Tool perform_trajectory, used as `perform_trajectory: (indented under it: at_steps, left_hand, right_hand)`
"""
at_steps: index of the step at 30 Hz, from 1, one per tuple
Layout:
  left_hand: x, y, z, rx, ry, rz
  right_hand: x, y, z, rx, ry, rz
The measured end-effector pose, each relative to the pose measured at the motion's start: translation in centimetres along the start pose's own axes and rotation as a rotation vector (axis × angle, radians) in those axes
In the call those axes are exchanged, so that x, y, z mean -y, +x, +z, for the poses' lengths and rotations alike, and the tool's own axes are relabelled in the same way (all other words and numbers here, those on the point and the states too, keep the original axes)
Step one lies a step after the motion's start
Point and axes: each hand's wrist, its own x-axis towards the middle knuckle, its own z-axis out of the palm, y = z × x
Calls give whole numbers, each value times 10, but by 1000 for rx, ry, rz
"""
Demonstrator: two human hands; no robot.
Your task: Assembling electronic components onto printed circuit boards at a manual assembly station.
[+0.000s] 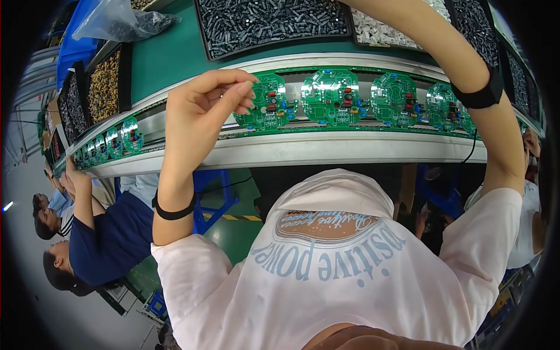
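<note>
Right hand cut off past top edge, 1 o'clock; grip can't be told. Left hand (pixel 198 105), 11 o'clock: fingertips bunched, covering left edge of nearest board (pixel 269 102), 12 o'clock; whether part is pinched, can't tell. Board green, glossy, scalloped. Dark cylinders (pixel 274 20) heaped, 12 o'clock. Pale metal rail (pixel 350 149); green bench (pixel 169 61). Co-worker (pixel 111 242), 8 o'clock.

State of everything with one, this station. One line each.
Left hand: fingers bent; unclear if holding anything
Right hand: out of view
Black wristbands: worn, one per arm
Green circuit boards: in a row, partly populated
Dark cylindrical parts: loose, heaped
White parts: loose, heaped
Plastic bag: slumped, dark contents inside
</note>
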Motion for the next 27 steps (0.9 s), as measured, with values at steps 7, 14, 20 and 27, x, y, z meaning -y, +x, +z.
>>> perform_trajectory:
  at_steps: [7, 14, 20, 27]
  left_hand:
    - [0, 2, -8, 112, -198, -156]
    - [3, 3, -15, 143, -162, -103]
    - [4, 6, -9, 129, -73, -54]
    - [9, 7, -12, 126, -34, -82]
  right_hand:
    - [45, -24, -42, 115, 771, 428]
    - [48, -80, -31, 445, 1264, 787]
    - [52, -95, -31, 364, 1373, 834]
    - [55, -98, -34, 384, 1218, 741]
